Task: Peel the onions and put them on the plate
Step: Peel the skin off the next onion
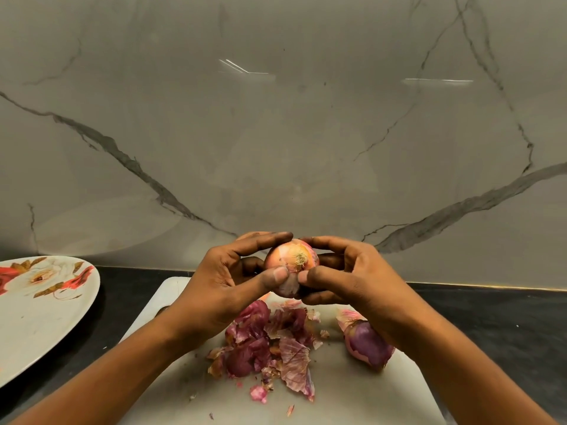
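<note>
You have the onion [291,262] raised above the board [352,394], its root end turned toward you. Both hands grasp it: your left hand [227,286] cups it from the left with its fingers [264,240] curled over the far side, your right hand [346,277] wraps it from the right, and the two thumbs meet on its near face, where they seem to pinch at an edge of skin. Pale, papery pink-orange skin covers most of what shows, so I judge this onion to be early in its peeling. Below your right wrist a second onion [366,345] lies on the board. It is glossy purple and looks mostly stripped, though ragged skin clings to its far end and near edge, so it may want a last tidy. A heap of skins [273,342] sits on the board between your forearms, which suggests a good deal of peeling is done. The plate [36,326] stands on the dark desk [491,317] well to the left, partly cut off by the frame, and no onion shows on the part in view. By that reckoning nothing is delivered yet: finish this one, then move both across.
</note>
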Tool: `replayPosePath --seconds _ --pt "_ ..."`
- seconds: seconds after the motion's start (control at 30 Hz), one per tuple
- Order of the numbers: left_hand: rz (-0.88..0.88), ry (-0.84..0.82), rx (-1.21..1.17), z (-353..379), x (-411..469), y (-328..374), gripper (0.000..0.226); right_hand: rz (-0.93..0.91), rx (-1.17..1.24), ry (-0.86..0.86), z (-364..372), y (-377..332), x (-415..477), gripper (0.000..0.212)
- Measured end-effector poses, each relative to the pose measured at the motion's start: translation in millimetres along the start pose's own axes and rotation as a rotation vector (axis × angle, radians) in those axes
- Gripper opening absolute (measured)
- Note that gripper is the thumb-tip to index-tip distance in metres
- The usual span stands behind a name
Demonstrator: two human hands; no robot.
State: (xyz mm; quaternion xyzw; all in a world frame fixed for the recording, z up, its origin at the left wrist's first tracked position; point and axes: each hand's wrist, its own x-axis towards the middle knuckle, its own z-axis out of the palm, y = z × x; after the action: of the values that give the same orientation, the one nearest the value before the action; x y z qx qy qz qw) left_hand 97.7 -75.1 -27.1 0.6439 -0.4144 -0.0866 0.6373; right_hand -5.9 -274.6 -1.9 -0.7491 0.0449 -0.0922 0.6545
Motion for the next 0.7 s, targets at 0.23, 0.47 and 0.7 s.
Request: replayPosePath --seconds 0.23,0.47,0.7 --pt "-0.044 0.010 -0.114 -1.5 1.8 1.4 0.051 -0.038 -0.001 0.024 -1.9 1.2 0.4 0.051" --pt "-0.091 0.035 -0.145 -1.8 2.4 1.4 0.051 -0.036 0.062 0.049 -2.9 -0.5 0.7 0.042" --pt "-0.204 -0.009 -0.263 -4.9 4.6 -0.9 0.051 -0.069 0.037 0.125 -5.9 2.2 2.4 0.026"
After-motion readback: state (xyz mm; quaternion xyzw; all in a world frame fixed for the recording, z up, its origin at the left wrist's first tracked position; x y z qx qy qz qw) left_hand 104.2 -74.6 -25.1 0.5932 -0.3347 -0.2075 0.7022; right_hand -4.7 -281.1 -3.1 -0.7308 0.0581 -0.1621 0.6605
